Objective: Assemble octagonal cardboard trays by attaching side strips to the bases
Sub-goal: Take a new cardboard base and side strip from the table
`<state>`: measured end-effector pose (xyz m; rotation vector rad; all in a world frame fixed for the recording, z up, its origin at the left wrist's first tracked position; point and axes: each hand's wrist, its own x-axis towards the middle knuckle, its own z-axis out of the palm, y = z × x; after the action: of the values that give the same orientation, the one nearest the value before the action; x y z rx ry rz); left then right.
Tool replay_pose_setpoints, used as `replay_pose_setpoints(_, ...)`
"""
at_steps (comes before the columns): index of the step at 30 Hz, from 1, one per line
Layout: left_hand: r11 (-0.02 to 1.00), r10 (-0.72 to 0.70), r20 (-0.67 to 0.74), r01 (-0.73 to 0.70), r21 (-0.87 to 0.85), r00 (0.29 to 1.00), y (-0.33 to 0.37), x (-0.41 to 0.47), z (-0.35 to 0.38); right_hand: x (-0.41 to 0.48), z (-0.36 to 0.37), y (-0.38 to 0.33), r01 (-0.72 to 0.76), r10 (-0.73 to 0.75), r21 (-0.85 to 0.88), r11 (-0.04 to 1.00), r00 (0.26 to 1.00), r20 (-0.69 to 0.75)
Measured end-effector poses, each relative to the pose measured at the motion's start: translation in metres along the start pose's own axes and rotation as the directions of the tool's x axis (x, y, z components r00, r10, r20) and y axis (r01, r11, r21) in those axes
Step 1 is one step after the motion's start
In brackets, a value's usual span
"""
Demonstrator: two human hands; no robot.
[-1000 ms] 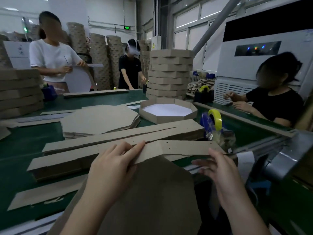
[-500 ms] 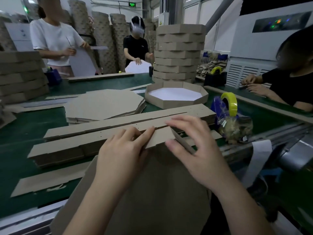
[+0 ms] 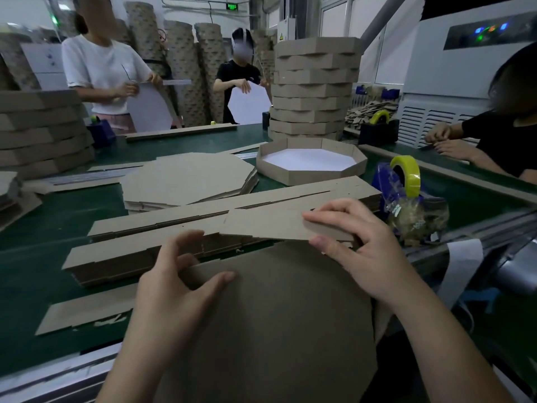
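The right hand [image 3: 360,254] pinches the right end of the side strip [image 3: 267,225], lying crosswise along the far edge of the octagonal base [image 3: 276,315] that the left hand [image 3: 174,289] grips.

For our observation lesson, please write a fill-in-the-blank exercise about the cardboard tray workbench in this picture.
1. The ___ hand pinches the side strip.
2. The nearest tape roll is ___.
3. The open finished tray has a ___ floor.
Missing words: right; yellow; white.
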<state>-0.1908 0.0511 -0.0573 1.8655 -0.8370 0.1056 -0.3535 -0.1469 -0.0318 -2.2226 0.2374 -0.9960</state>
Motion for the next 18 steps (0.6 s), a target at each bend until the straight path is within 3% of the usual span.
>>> replay_pose_setpoints(3,0.988,0.079,-0.013,-0.080,-0.129,0.997,0.008,-0.008,-0.002,0.001,-0.007,-0.003,0.026,-0.026,0.004,1.000,0.998,0.049)
replay_pose_setpoints(6,0.974,0.061,0.030,-0.052,-0.222,0.998,0.013,-0.008,-0.003,0.000,-0.009,-0.005,0.025,-0.030,0.038,0.999,0.991,0.130)
replay_pose_setpoints(18,0.978,0.086,0.081,-0.069,-0.195,0.993,0.023,-0.006,-0.007,0.000,-0.005,0.002,0.111,-0.121,0.064,0.992,0.975,0.185)
